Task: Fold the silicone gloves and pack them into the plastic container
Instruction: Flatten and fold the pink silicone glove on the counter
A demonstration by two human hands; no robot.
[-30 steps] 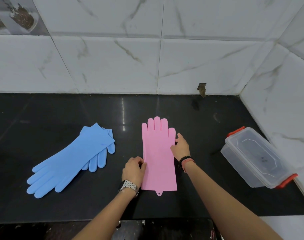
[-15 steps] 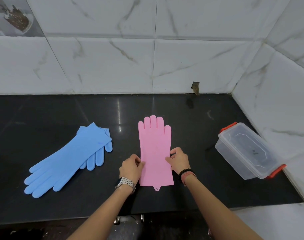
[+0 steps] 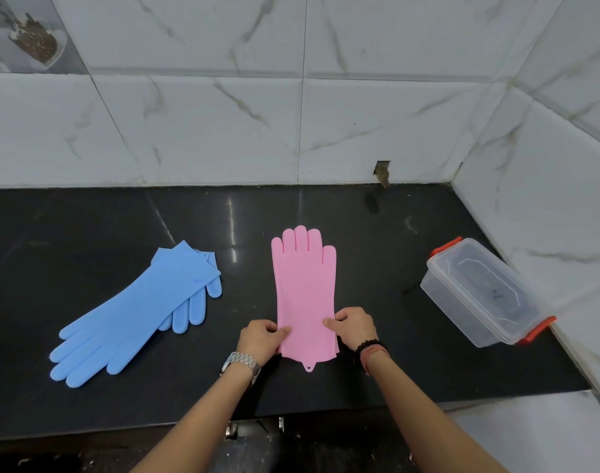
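my left hand (image 3: 261,340) and right hand (image 3: 354,327) both pinching the pink glove's (image 3: 303,295) cuff edges, flat on the black counter (image 3: 87,233) — blue gloves (image 3: 134,312) off left, lidded container (image 3: 479,291) right

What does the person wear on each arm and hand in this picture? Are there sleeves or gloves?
The forearms are bare, with no sleeves in view, and both hands are ungloved. The left hand has a silver metal link watch at the wrist. The right hand has a dark beaded bracelet and a thin reddish band beside it.
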